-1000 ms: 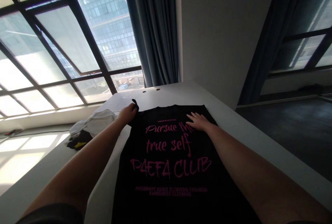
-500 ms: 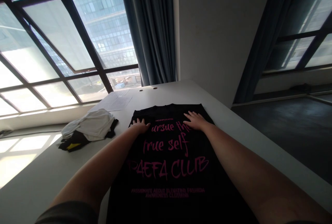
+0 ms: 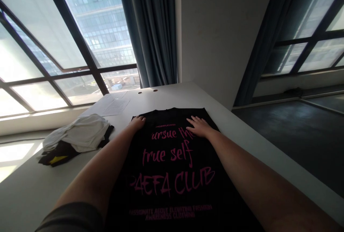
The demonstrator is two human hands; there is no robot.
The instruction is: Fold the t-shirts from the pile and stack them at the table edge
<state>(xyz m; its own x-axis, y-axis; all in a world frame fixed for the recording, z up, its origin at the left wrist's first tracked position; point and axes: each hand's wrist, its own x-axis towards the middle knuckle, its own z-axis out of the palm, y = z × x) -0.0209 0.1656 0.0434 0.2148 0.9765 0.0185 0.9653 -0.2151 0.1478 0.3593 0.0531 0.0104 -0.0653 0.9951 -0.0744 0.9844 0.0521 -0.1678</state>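
Note:
A black T-shirt (image 3: 166,189) with pink lettering lies spread flat, its far edge away from me. On its far right part rests my right hand (image 3: 200,126), palm down with the fingers spread over the cloth beside the top line of print. My left hand (image 3: 138,122) is at the far left corner of the shirt, lying on the fabric, its fingers foreshortened and pointing away. Neither hand lifts the cloth. The near end of the shirt runs out of view at the bottom.
The shirt lies on a white table (image 3: 177,94). Left of it is a crumpled pile of white and dark clothes (image 3: 77,133). Sheets of paper (image 3: 109,105) lie at the back left, near two round holes. Windows, a blue curtain (image 3: 153,28) and a wall stand behind.
My left hand has slid outward and away to the shirt's far left corner. My right hand stays on the cloth. The view has shifted slightly right.

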